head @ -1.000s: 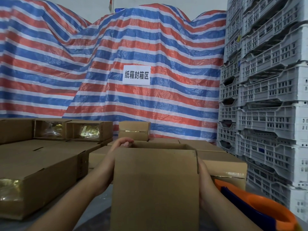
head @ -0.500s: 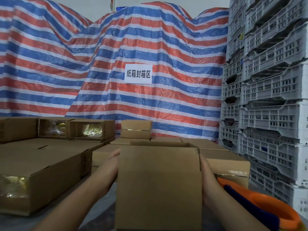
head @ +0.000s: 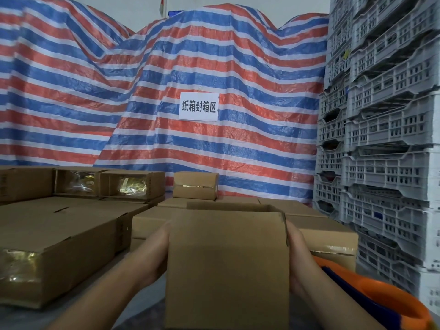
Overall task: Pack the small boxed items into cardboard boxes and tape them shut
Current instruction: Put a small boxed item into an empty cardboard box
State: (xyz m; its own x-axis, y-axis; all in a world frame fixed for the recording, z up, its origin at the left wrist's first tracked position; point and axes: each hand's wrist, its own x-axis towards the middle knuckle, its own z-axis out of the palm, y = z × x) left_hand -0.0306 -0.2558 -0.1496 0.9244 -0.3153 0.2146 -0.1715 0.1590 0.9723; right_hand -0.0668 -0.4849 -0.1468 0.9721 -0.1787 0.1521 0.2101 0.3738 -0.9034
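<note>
Packing looks partway done: several taped brown cardboard boxes (head: 59, 244) lie around, while the open-topped brown cardboard box (head: 227, 265) at centre, contents hidden, awaits sealing. The left hand (head: 154, 251) and right hand (head: 297, 256) press its sides; whether their fingers curl cannot be told. An orange tape dispenser (head: 371, 296) lies at right. The white paper sign (head: 198, 106) reads "纸箱封箱区".

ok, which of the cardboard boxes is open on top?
The cardboard box held between left hand and right hand: its top is open. The stacked boxes around it look closed.
</note>
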